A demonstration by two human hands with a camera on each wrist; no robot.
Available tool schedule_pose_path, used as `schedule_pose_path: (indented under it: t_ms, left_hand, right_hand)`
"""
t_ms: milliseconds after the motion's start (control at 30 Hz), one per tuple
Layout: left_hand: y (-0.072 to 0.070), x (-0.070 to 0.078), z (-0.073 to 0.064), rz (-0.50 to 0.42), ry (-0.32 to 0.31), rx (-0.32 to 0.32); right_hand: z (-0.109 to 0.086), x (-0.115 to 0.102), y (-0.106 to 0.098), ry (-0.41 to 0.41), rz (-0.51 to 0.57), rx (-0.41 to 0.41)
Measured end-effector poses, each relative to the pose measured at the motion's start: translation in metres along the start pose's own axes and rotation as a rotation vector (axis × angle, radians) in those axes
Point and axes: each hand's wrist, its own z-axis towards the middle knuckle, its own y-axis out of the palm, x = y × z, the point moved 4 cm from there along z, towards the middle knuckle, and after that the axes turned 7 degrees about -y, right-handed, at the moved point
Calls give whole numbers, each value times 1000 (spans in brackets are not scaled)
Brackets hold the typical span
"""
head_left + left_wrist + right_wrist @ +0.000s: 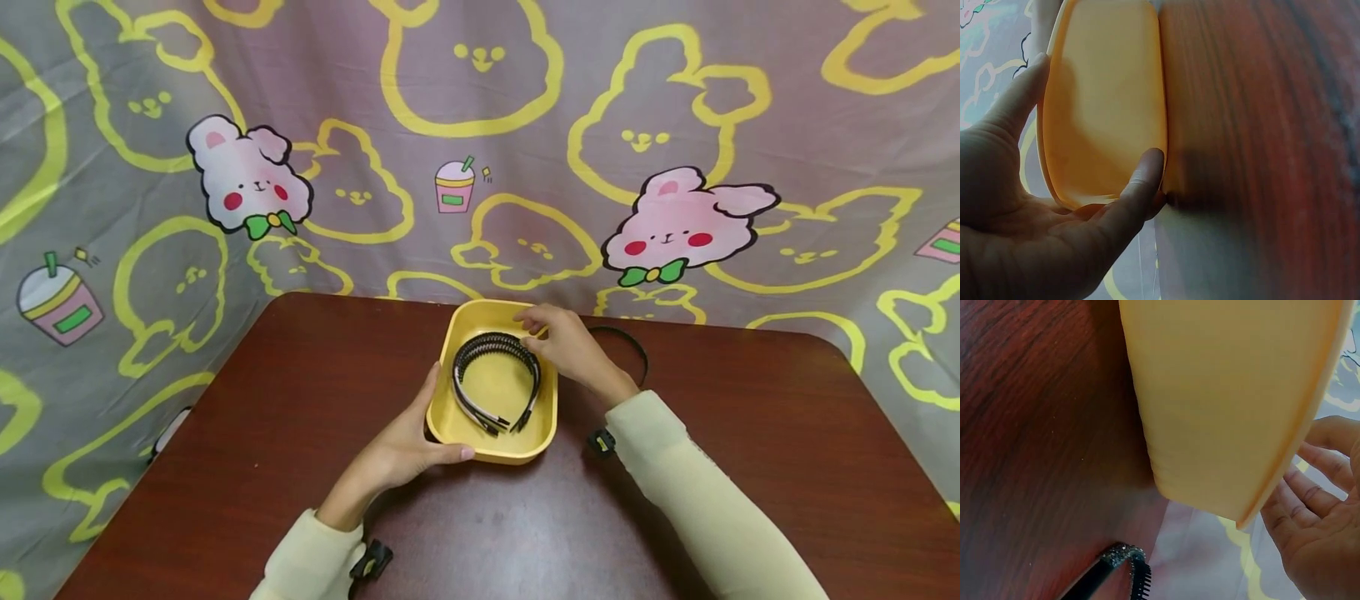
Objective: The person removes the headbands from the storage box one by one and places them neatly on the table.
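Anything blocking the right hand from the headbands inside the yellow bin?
Nothing visible does. The yellow bin is open on top, and the right hand reaches over its right rim close to the headbands. The left hand grips the near-left corner, out of that path.

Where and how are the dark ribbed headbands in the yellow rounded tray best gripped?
Probably pinch the dark headbands at their thick far arch, from above: their ends point the other way, and the walls of the yellow tray would hamper a sideways approach.
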Motion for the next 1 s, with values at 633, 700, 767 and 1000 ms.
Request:
schedule_pose_path:
  t_ms: [633,700,767,1000]
  left_hand:
    - [-1,0,0,-3,5,0]
    - [-1,-1,0,-5,2,-2]
    - [-1,-1,0,-5,-1,-3]
    - [-1,-1,0,-8,6,-12]
  right_hand:
    - [12,5,17,-46,-26,-61]
    - [13,5,19,-48,-38,-72]
    - [14,5,21,-46,-45,-79]
    - [19,7,23,-48,-66,-89]
